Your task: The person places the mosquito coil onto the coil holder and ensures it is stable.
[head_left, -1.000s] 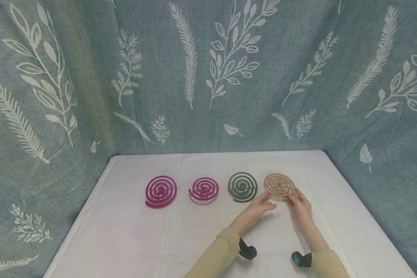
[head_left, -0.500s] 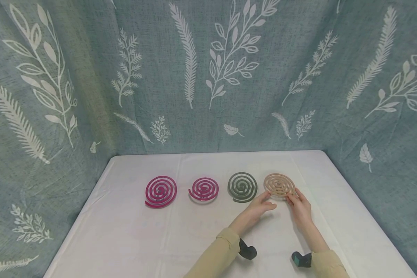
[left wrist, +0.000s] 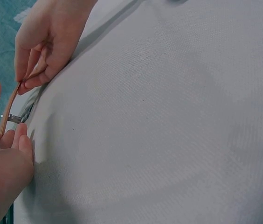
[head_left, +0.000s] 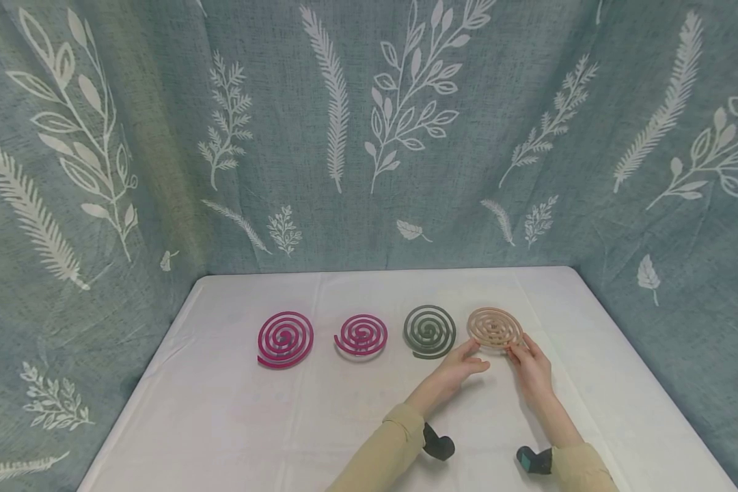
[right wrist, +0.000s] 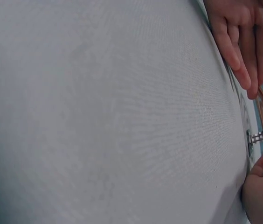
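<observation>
In the head view a tan mosquito coil (head_left: pixel 495 309) tilts at the right end of a row. Fingertips of the left hand (head_left: pixel 445 379) hold its near-left rim. The right hand (head_left: pixel 534 372) pinches the near-right rim between thumb and fingers. A small metal stand (right wrist: pixel 258 136) sits under the coil's middle, its top reaching the coil. In the left wrist view the coil (left wrist: pixel 11 101) shows edge-on between both hands. Just left of it in the row lies a dark green coil (head_left: pixel 429 307). Fingers partly hide the tan coil's near rim.
Two magenta coils, one at far left (head_left: pixel 285 314) and a smaller one beside it (head_left: pixel 361 317), continue the row. A white cloth (head_left: pixel 234 424) covers the table. Blue-green leaf-patterned curtains (head_left: pixel 369 225) hang behind and at both sides. Small black devices (head_left: pixel 438 443) sit at the wrists.
</observation>
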`<state>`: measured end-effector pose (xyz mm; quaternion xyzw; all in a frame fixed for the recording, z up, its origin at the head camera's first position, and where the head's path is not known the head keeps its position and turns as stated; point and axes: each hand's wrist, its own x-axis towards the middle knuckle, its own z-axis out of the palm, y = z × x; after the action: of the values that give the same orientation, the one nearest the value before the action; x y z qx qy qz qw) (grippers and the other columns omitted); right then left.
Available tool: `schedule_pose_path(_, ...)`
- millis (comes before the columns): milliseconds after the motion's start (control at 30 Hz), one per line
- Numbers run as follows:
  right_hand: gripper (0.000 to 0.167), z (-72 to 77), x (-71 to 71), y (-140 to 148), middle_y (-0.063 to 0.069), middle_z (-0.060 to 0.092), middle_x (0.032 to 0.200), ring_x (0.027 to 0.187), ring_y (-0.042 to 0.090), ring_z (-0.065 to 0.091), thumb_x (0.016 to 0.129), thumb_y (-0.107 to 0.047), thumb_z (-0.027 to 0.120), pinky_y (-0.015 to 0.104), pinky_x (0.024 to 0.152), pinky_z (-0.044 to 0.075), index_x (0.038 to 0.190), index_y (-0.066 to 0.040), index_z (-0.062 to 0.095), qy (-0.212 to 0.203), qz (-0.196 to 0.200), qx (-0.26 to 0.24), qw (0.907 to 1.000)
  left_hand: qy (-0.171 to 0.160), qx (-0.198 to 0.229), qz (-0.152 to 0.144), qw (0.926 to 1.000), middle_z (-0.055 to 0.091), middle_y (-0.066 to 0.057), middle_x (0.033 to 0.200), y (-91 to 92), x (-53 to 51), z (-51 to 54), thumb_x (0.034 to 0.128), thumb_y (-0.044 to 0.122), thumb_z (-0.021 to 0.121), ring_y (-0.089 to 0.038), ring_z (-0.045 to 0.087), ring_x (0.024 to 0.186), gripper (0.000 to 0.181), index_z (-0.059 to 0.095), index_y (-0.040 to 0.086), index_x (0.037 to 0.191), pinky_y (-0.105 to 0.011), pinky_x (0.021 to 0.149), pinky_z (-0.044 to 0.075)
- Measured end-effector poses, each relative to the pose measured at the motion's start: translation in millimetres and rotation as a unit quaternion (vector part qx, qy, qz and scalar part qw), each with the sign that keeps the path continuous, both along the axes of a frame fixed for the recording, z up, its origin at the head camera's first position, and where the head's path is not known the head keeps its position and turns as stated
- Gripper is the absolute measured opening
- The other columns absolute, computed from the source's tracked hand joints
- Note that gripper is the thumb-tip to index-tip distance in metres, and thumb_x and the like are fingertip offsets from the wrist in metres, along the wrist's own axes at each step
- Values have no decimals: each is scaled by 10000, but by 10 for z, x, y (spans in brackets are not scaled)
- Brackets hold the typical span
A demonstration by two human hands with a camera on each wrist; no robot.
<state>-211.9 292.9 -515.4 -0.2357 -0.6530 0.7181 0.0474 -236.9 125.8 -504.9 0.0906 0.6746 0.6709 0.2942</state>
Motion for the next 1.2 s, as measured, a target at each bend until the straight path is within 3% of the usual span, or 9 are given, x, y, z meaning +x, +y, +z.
schedule_pose_path(733, 635, -10, 7, -16, -106, 477, 971, 847, -133, 541, 997, -141, 437, 47, 899, 428, 1516, -45, 83, 108, -43, 35, 9999, -51, 69, 5, 10000, 360, -150, 1504, -5, -3, 14, 887, 133, 613, -340, 413, 1331, 662, 310, 42, 1468, -486, 1122, 309)
schedule_pose_path(1200, 640, -6, -2, -29, -34, 469, 1098, 853, -139, 537, 995, -150, 445, 56, 912, 427, 1516, -46, 87, 87, -105, 61, 9999, -82, 64, 12, 9999, 361, -150, 1503, -4, -4, 7, 883, 133, 617, -335, 420, 1327, 661, 318, 51, 1467, -484, 1119, 314)
